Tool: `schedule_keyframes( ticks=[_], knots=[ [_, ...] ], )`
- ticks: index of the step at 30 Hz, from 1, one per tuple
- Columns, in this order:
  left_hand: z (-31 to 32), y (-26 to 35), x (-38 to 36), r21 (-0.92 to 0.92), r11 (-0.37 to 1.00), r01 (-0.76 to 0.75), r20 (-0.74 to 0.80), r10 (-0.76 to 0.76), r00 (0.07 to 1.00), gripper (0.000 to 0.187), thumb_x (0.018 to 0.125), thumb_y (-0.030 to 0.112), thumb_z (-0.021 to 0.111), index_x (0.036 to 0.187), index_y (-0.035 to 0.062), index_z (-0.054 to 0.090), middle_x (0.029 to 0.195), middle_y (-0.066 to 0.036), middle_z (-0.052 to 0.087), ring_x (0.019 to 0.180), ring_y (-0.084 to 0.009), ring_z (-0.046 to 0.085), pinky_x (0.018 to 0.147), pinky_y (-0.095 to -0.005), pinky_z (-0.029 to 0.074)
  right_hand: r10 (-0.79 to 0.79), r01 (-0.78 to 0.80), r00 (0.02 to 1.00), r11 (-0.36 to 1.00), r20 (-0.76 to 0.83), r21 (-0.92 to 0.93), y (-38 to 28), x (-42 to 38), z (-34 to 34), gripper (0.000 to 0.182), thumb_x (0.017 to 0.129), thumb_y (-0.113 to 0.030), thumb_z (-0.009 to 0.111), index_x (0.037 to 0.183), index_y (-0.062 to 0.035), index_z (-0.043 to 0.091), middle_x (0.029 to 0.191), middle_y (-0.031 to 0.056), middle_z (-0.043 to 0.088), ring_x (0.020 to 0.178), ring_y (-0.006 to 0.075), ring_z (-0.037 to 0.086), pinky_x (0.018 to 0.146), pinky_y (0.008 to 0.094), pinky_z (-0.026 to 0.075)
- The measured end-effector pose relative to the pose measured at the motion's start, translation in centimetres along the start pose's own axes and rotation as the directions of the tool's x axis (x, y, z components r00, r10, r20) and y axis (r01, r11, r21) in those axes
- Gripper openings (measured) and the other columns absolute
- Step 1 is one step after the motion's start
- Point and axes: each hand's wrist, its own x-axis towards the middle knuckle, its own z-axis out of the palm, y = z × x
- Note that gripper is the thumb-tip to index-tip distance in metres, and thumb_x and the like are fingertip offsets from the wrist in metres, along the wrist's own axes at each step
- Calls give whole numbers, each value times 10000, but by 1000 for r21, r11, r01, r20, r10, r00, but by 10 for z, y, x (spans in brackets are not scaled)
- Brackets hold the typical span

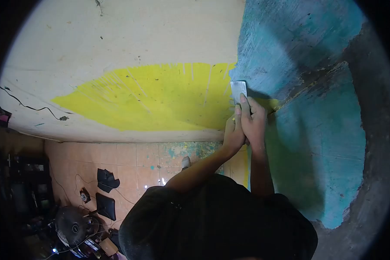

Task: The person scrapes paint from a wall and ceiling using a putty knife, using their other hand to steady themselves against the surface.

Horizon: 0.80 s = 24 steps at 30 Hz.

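A flat metal scraper (238,90) has its blade against the wall, at the border between yellow paint (173,97) and a blue, scuffed surface (277,47). My right hand (254,120) is closed around the scraper, with a finger laid along the blade. Just below and to the left, my left hand (233,135) also grips it, pressed against the right hand. The handle is hidden by my fingers. Around the blade, the yellow paint shows thin pale streaks along its upper edge.
Paint flakes (188,150) are scattered over the tiled floor (121,154) at the wall's foot. A cable with a plug (63,118) hangs on the pale wall at left. Dark flat objects (105,206), cords and a round black item (73,225) are at lower left.
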Motion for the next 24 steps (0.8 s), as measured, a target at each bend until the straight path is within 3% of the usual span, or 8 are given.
schedule_keyframes(
  ticks=[5,7,10,13,16,19,22,24],
  knots=[
    [2,1,8,75,997,-23,-6,24,1000,617,1070,463,228,929,-12,597,660,-84,592,529,-170,573,464,-303,436,-67,68,997,997,-32,41,2,7,2,249,959,-187,571,820,19,594,712,261,545,624,441,523,550,425,416],
    [7,10,17,67,964,-259,-93,265,960,584,1076,426,241,978,-32,590,728,-87,618,636,-190,607,555,-324,470,-111,111,994,994,-13,-8,-23,22,3,237,955,-185,573,834,16,605,715,261,546,626,437,529,553,425,419],
    [8,23,14,182,942,-282,-53,296,954,559,1079,398,252,993,-39,590,790,-94,639,723,-200,618,619,-340,482,-154,155,988,985,25,-70,-28,27,-2,211,946,-169,578,849,15,616,720,260,551,619,429,533,550,419,421],
    [4,8,11,46,984,-172,-8,173,985,555,1076,404,267,979,-35,594,766,-107,635,675,-183,613,579,-328,472,-124,125,992,990,15,-71,-8,17,-2,202,940,-156,582,838,16,610,716,254,552,594,409,530,539,406,418],
    [0,17,4,112,990,-90,-16,92,996,555,1073,412,280,979,-40,589,714,-108,612,610,-173,591,540,-315,452,-73,73,997,997,-7,14,-6,15,4,228,942,-165,584,810,20,589,699,244,547,562,373,517,535,397,415],
    [-5,46,10,164,973,-160,-69,173,982,555,1071,418,297,968,-45,585,653,-93,574,543,-155,554,498,-306,425,-83,82,997,993,5,88,-40,30,11,261,949,-178,586,786,26,572,674,233,540,536,334,479,535,386,412],
    [-9,70,6,222,968,-114,-72,133,988,518,1069,407,330,949,-15,606,705,-70,606,600,-118,573,520,-284,445,-123,120,992,987,21,108,-49,36,10,289,958,-187,585,771,32,563,645,216,529,521,295,433,528,367,403],
    [-16,56,2,244,963,-110,-52,127,991,527,1066,409,342,933,-32,597,656,-82,574,557,-137,554,499,-301,428,-116,112,993,984,22,137,-37,31,15,306,963,-193,584,761,35,557,629,204,523,515,273,414,522,358,395]
  ],
)
